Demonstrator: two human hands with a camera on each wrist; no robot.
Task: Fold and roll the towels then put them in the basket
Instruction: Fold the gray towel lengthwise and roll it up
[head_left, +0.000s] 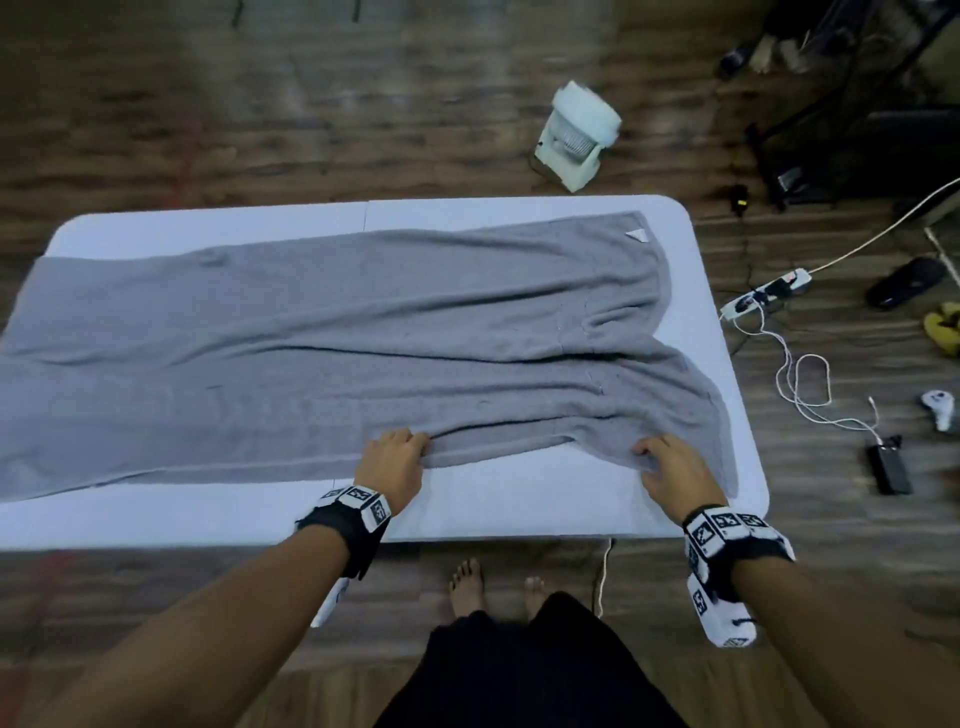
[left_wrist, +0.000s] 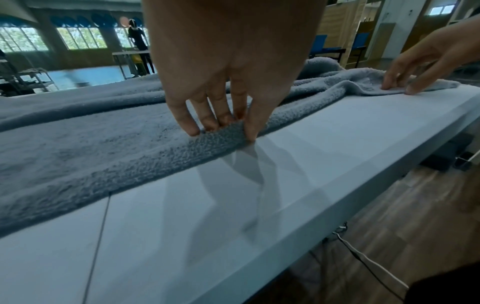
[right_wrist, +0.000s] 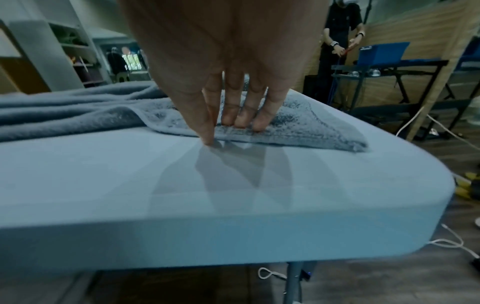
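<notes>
A large grey towel (head_left: 363, 338) lies spread lengthwise over the white table (head_left: 519, 509), creased toward its right end, with its left end hanging past the table's edge. My left hand (head_left: 400, 447) pinches the towel's near hem around the middle. In the left wrist view the fingers (left_wrist: 197, 121) sit on top of the towel (left_wrist: 91, 144) and the thumb presses the hem's front. My right hand (head_left: 660, 457) holds the near right corner. Its fingers (right_wrist: 239, 119) lie on the towel (right_wrist: 78, 117) and the thumb tip touches the table (right_wrist: 182, 195) at the hem. No basket shows.
On the wooden floor beyond the table stands a white fan (head_left: 576, 135). To the right lie a power strip (head_left: 766, 299) with white cables, a black adapter (head_left: 889, 467) and a white controller (head_left: 937, 408). My bare feet (head_left: 467, 582) stand at the table's near edge.
</notes>
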